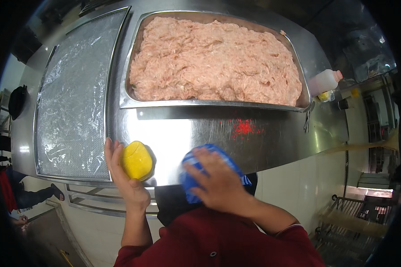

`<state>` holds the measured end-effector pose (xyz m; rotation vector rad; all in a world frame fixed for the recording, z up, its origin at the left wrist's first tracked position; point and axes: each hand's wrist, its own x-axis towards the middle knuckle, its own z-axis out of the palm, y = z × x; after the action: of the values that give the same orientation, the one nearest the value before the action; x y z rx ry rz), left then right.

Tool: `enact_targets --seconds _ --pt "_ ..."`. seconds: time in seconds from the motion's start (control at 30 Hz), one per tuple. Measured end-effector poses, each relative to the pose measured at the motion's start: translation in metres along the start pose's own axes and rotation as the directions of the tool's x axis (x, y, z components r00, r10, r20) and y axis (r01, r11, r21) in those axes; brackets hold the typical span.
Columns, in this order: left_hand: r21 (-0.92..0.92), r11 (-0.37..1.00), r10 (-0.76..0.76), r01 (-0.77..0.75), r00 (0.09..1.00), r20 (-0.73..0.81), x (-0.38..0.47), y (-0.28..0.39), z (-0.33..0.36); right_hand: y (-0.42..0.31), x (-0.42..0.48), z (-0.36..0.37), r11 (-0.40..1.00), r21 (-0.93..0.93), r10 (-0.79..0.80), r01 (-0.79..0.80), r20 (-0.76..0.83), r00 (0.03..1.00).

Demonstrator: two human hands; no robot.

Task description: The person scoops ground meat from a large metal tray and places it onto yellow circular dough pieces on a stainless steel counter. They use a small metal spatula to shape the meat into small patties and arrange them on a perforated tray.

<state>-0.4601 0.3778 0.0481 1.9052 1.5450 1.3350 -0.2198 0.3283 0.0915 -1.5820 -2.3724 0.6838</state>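
My left hand (128, 182) is cupped around the left and lower sides of a smooth yellow lump (137, 161), perhaps dough, at the front edge of the steel table (167, 133). My right hand (214, 180), blurred, lies with spread fingers over a blue-and-white cloth (190, 182) at the same edge; the cloth partly hangs over it. Beyond both hands stands a deep steel tray (200, 104) full of pale pink minced meat (214, 60). Small red bits (244, 127) are scattered on the steel between that tray and the cloth.
A perforated metal tray (77, 93) covered in clear plastic film lies at the left. Right of the meat tray are a whitish plastic bottle with a pink cap (325, 81) and a small yellow packet (326, 96). Another person's legs (36, 195) show at the far left; a wire trolley (351, 220) stands lower right.
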Motion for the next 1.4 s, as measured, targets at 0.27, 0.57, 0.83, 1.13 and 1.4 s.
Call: enact_targets --seconds 0.27,0.57,0.83,1.13,1.4 --pt "-0.020 0.999 -0.036 0.036 0.999 -0.024 -0.005 0.000 0.001 -0.003 0.064 0.011 0.983 0.057 -0.152 0.174 -0.279 0.948" --pt "-0.014 1.000 -0.009 0.008 0.998 -0.060 -0.010 -0.007 0.002 -0.004 0.019 -0.020 0.993 -0.003 -0.117 0.117 -0.105 0.988" --pt "-0.077 0.996 -0.054 0.046 0.992 -0.113 -0.014 0.003 0.006 -0.008 0.034 0.000 0.961 -0.133 -0.255 0.242 -0.093 0.962" --pt "0.080 0.994 -0.062 0.073 0.989 -0.135 -0.012 0.004 0.012 -0.003 0.032 -0.013 0.949 -0.112 -0.300 0.295 -0.034 0.953" --pt "0.152 0.983 -0.073 0.099 0.984 -0.163 -0.010 0.007 0.016 -0.009 0.033 0.011 0.886 -0.134 -0.448 0.445 0.005 0.894"
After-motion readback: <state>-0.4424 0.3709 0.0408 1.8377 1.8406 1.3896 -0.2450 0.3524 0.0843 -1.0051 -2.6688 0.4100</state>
